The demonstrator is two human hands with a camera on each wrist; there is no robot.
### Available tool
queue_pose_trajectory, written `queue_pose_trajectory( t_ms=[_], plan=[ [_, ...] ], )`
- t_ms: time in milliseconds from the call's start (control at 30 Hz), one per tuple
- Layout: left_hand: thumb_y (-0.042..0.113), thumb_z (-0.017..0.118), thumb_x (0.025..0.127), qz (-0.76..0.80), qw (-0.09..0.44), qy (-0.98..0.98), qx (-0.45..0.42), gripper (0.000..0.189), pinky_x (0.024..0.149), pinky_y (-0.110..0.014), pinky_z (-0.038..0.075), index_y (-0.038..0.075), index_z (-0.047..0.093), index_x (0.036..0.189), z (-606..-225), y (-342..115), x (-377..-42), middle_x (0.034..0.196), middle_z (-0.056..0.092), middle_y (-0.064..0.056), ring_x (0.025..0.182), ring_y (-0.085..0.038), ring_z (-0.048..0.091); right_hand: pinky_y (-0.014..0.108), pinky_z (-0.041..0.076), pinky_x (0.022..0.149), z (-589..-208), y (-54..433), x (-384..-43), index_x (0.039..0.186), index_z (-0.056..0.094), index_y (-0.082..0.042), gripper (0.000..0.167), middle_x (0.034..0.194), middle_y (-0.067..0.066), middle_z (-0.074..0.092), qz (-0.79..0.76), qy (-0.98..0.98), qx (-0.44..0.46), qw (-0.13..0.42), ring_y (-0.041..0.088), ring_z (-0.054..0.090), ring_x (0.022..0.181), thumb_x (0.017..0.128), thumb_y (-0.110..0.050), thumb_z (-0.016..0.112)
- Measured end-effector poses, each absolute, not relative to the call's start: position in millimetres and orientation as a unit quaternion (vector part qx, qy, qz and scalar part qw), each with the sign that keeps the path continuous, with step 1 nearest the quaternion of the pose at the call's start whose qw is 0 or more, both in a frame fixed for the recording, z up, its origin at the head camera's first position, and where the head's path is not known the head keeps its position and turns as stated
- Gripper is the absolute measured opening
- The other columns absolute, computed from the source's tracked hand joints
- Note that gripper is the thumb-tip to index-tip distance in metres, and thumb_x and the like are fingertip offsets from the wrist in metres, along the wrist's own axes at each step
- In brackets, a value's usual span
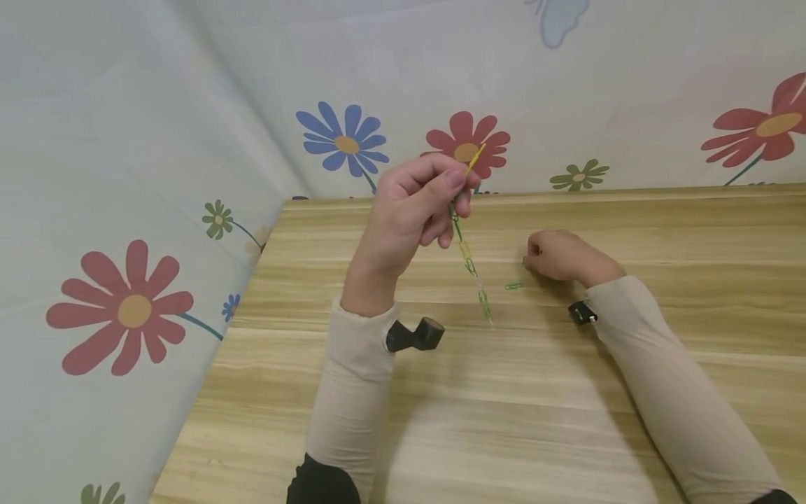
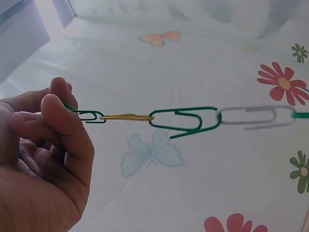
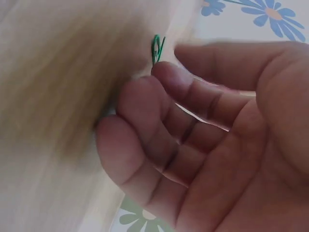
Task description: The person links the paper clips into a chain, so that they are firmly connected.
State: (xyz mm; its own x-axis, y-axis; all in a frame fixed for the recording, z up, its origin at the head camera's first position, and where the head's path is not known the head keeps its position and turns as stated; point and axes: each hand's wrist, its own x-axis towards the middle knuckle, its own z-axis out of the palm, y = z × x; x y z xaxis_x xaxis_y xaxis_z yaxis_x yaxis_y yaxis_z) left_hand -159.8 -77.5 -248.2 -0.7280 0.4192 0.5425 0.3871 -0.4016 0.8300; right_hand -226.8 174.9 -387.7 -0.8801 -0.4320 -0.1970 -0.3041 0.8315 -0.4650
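Observation:
My left hand (image 1: 415, 206) is raised above the table and pinches a chain of linked paper clips (image 1: 464, 249) between thumb and index finger. A yellow paper clip (image 1: 476, 158) pokes out above the fingertips; green, yellow and clear links hang below. In the left wrist view, a large green paper clip (image 2: 185, 120) joins a clear one (image 2: 256, 116). Low over the table at the right, my right hand (image 1: 563, 255) has curled fingers, with a green paper clip (image 3: 156, 48) sticking out at the index fingertip. Another green paper clip (image 1: 513, 285) lies just in front of that hand.
The wooden tabletop (image 1: 504, 420) meets a flower-printed cloth backdrop (image 1: 403, 56) along its far and left edges. A black wrist camera (image 1: 415, 334) juts from the left sleeve, and another (image 1: 582, 313) sits on the right cuff.

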Motion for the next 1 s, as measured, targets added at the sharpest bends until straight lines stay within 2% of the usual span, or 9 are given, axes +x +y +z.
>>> queue_pose_trajectory(
  t_ms=[167, 300, 533, 733, 800, 933, 1000],
  plan=[
    [-0.007, 0.048, 0.099, 0.747, 0.007, 0.552, 0.371, 0.020, 0.043, -0.024, 0.046, -0.003, 0.067, 0.094, -247.1, -77.6, -159.8, 0.073, 0.058, -0.009, 0.039, -0.013, 0.031, 0.036, 0.040, 0.062, -388.9, 171.8, -227.3, 0.079, 0.056, -0.006, 0.013, 0.072, 0.006, 0.053, -0.205, 0.950, -0.189, 0.137, 0.022, 0.050, 0.068, 0.091, -0.005, 0.059],
    [-0.006, 0.049, 0.099, 0.743, 0.007, 0.557, 0.371, 0.018, 0.043, -0.025, 0.046, -0.004, 0.067, 0.095, -247.2, -77.4, -159.5, 0.073, 0.057, -0.010, 0.039, -0.014, 0.031, 0.034, 0.038, 0.059, -390.8, 172.1, -226.9, 0.071, 0.052, -0.008, 0.014, 0.067, 0.004, 0.049, -0.201, 0.951, -0.185, 0.143, 0.021, 0.046, 0.062, 0.083, 0.000, 0.055],
    [-0.006, 0.051, 0.098, 0.737, 0.007, 0.569, 0.364, 0.015, 0.044, -0.024, 0.046, -0.008, 0.065, 0.096, -250.2, -76.2, -160.1, 0.073, 0.059, -0.009, 0.040, -0.014, 0.032, 0.033, 0.040, 0.056, -395.6, 173.0, -225.2, 0.071, 0.055, -0.009, 0.010, 0.067, 0.003, 0.053, -0.210, 0.943, -0.186, 0.179, 0.019, 0.048, 0.060, 0.079, -0.008, 0.061],
    [-0.006, 0.053, 0.098, 0.717, 0.001, 0.591, 0.369, 0.013, 0.044, -0.025, 0.046, -0.016, 0.062, 0.099, -251.1, -72.8, -160.8, 0.073, 0.059, -0.010, 0.041, -0.015, 0.034, 0.032, 0.037, 0.054, -397.0, 172.3, -224.4, 0.064, 0.047, -0.013, 0.018, 0.061, 0.001, 0.045, -0.199, 0.943, -0.200, 0.178, 0.018, 0.044, 0.056, 0.079, -0.011, 0.059],
    [-0.005, 0.055, 0.097, 0.703, -0.013, 0.609, 0.365, 0.013, 0.044, -0.026, 0.046, -0.016, 0.062, 0.099, -250.7, -72.3, -159.6, 0.073, 0.058, -0.011, 0.045, -0.017, 0.038, 0.031, 0.036, 0.052, -394.6, 172.5, -224.2, 0.063, 0.045, -0.014, 0.020, 0.059, 0.000, 0.043, -0.207, 0.940, -0.207, 0.177, 0.017, 0.042, 0.054, 0.078, -0.012, 0.058],
    [-0.002, 0.061, 0.096, 0.665, -0.047, 0.655, 0.354, 0.012, 0.044, -0.028, 0.046, -0.013, 0.064, 0.098, -249.0, -70.2, -156.3, 0.073, 0.057, -0.013, 0.054, -0.024, 0.046, 0.030, 0.039, 0.051, -378.9, 175.4, -222.1, 0.069, 0.047, -0.011, 0.014, 0.061, 0.001, 0.048, -0.308, 0.912, -0.207, 0.177, 0.016, 0.048, 0.054, 0.079, -0.010, 0.057],
    [0.000, 0.063, 0.096, 0.644, -0.058, 0.679, 0.349, 0.011, 0.045, -0.029, 0.046, -0.010, 0.066, 0.098, -248.1, -67.7, -155.1, 0.074, 0.057, -0.013, 0.058, -0.027, 0.048, 0.030, 0.043, 0.053, -364.9, 177.3, -218.1, 0.076, 0.049, -0.007, 0.009, 0.066, 0.004, 0.052, -0.410, 0.876, -0.200, 0.155, 0.018, 0.054, 0.057, 0.082, -0.005, 0.056]
  ],
)
